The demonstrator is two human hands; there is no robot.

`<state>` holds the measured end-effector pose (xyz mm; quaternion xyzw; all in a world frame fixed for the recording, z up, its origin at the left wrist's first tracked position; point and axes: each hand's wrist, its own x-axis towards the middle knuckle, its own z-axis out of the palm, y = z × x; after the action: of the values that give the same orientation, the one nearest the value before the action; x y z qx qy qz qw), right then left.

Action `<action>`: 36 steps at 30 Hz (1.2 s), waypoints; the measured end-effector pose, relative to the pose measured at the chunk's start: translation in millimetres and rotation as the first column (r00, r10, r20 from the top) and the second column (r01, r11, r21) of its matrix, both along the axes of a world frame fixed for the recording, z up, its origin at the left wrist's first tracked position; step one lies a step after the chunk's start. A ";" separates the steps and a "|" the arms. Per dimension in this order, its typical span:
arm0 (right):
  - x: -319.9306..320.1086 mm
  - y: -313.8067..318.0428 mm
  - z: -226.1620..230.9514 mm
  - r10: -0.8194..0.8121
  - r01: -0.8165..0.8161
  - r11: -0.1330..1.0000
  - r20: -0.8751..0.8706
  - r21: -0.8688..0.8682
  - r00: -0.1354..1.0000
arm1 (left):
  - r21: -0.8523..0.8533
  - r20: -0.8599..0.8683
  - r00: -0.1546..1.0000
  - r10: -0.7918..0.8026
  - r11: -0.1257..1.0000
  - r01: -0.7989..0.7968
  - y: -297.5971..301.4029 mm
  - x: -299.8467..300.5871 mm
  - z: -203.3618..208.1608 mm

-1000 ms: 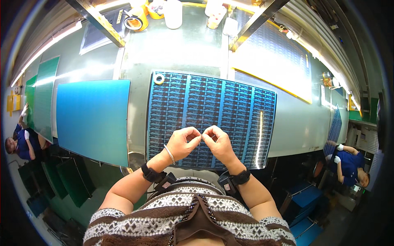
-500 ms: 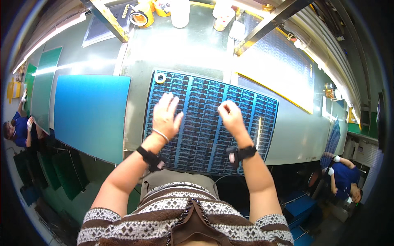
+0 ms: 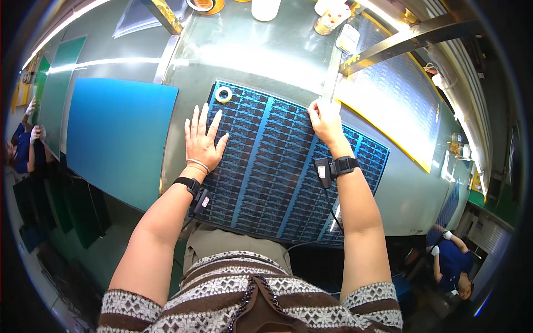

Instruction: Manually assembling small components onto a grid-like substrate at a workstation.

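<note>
A blue panel (image 3: 272,161) with dark printed rows and pale dividing strips lies before me on the green-grey table. Over its left edge my left hand (image 3: 203,144) is laid out, fingers spread, holding nothing. At the panel's far edge, right of the middle, my right hand (image 3: 328,123) is closed, with thumb and forefinger together. Whatever is between those fingers, if anything, is too small to make out. A small roll of pale tape (image 3: 230,95) rests on the panel's far left corner. Black straps with small devices circle both my wrists.
To the left lies a plain blue sheet (image 3: 122,139). A yellow-edged panel (image 3: 394,94) is at the far right, near a metal post (image 3: 411,41). Bottles (image 3: 332,21) and a white container (image 3: 266,8) stand at the back. Gloved co-workers are at both sides.
My left hand has shifted left onto the panel's edge. My right hand has moved farther away, up to the panel's far edge, still closed. The view has shifted somewhat.
</note>
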<state>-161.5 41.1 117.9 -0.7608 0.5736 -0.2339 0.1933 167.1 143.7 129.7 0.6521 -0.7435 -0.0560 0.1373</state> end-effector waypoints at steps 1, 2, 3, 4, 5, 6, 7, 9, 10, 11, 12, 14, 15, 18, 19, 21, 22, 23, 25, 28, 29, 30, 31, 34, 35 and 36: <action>-0.3 -1.1 -0.3 0.038 -0.042 0.998 -0.077 -0.044 0.996 | -0.007 0.000 1.000 -0.004 1.000 0.004 0.1 0.2 -0.1; 0.4 -1.5 -0.9 0.042 -0.046 0.998 -0.078 -0.040 0.996 | -0.002 -0.001 1.000 0.000 1.000 0.000 0.2 0.6 -0.6; 1.7 -2.3 -0.5 0.050 -0.056 0.997 -0.091 -0.061 0.995 | -0.007 -0.004 1.000 -0.002 1.000 0.002 -0.4 1.1 -0.8; 2.6 -2.9 0.3 0.057 -0.066 0.994 -0.105 -0.083 0.993 | -0.011 -0.007 1.000 -0.005 1.000 0.004 -0.7 1.5 -0.8; 2.9 -2.7 1.7 0.060 -0.068 0.994 -0.105 -0.081 0.993 | -0.009 -0.008 1.000 -0.002 1.000 0.002 -0.6 1.3 -0.5; 3.2 -2.2 2.9 0.061 -0.068 0.995 -0.093 -0.075 0.994 | -0.003 -0.006 1.000 0.001 1.000 -0.001 -0.8 1.0 -0.2; 3.8 -1.7 4.1 0.062 -0.068 0.995 -0.080 -0.070 0.995 | 0.003 -0.003 1.000 0.003 1.000 -0.003 -0.9 0.8 -0.1; 5.1 -0.9 6.1 0.063 -0.072 0.992 -0.088 -0.105 0.994 | -0.002 -0.005 1.000 0.004 1.000 -0.004 -0.8 1.0 -0.7; 5.7 -0.5 7.0 0.061 -0.074 0.987 -0.095 -0.141 0.994 | -0.007 -0.006 1.000 0.002 1.000 -0.002 -0.9 0.9 -0.9; 6.3 -0.3 8.0 0.063 -0.076 0.987 -0.095 -0.141 0.993 | -0.007 -0.006 1.000 0.004 1.000 -0.004 -1.1 0.8 -1.0; 6.2 0.0 8.7 0.050 -0.060 0.990 -0.082 -0.125 0.995 | -0.008 -0.009 1.000 0.003 1.000 -0.003 -1.2 0.3 -0.5; 6.5 0.0 8.4 0.039 -0.046 0.993 -0.069 -0.109 0.997 | -0.009 -0.010 1.000 0.004 1.000 -0.004 -1.5 0.1 -0.3; 6.3 0.2 8.1 0.025 -0.035 0.992 -0.082 -0.119 0.996 | -0.007 -0.013 1.000 0.005 1.000 -0.005 -1.6 -0.1 -0.3; 7.0 0.8 7.5 0.011 -0.021 0.993 -0.086 -0.120 0.996 | -0.005 -0.019 1.000 0.006 1.000 -0.006 -1.2 0.1 0.6; 7.7 0.8 7.8 0.009 -0.018 0.994 -0.076 -0.111 0.997 | -0.007 -0.022 1.000 0.006 1.000 -0.006 -1.1 0.5 0.8; 8.5 1.2 6.7 0.014 -0.023 0.993 -0.072 -0.114 0.997 | -0.006 -0.017 1.000 0.006 1.000 -0.007 -1.0 0.8 0.6; 8.5 1.4 6.3 0.019 -0.027 0.993 -0.068 -0.118 0.997 | -0.005 -0.012 1.000 0.006 1.000 -0.006 -1.2 0.7 0.6; 8.3 1.5 5.9 0.018 -0.026 0.993 -0.069 -0.118 0.997 | -0.005 -0.013 1.000 0.006 1.000 -0.006 -1.3 0.6 0.9; 9.8 1.6 6.1 0.018 -0.045 0.977 -0.132 -0.209 0.991 | 0.002 -0.019 1.000 0.003 1.000 -0.003 -1.2 0.5 1.8; 14.3 4.8 5.1 -0.013 -0.024 0.972 -0.153 -0.235 0.988 | 0.000 -0.013 1.000 0.007 1.000 -0.007 -1.3 0.1 0.7; 16.2 5.6 4.6 -0.015 -0.022 0.971 -0.153 -0.236 0.988 | -0.001 -0.013 1.000 0.004 1.000 -0.004 -1.8 0.1 0.7; 18.7 6.8 4.4 -0.038 -0.004 0.968 -0.162 -0.250 0.986 | -0.005 -0.013 1.000 0.004 1.000 -0.004 -1.7 0.4 0.8; 21.1 8.1 4.4 -0.062 0.015 0.964 -0.170 -0.264 0.983 | -0.008 -0.013 1.000 0.003 1.000 -0.003 -1.7 0.5 1.0; 25.1 10.9 5.6 -0.079 0.036 0.962 -0.149 -0.271 0.986 | -0.005 -0.008 1.000 0.003 1.000 -0.003 -1.8 0.3 1.2; 25.6 11.5 6.3 -0.078 0.033 0.958 -0.149 -0.285 0.986 | -0.007 -0.009 1.000 0.000 1.000 0.000 -1.4 0.4 1.3; 25.5 11.4 6.0 -0.081 0.035 0.957 -0.151 -0.289 0.985 | -0.003 -0.011 1.000 0.001 1.000 -0.001 -1.8 0.3 1.5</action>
<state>-136.0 52.5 123.9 -0.7799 0.5697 -0.2577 0.0276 167.4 141.9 131.2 0.6519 -0.7425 -0.0584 0.1426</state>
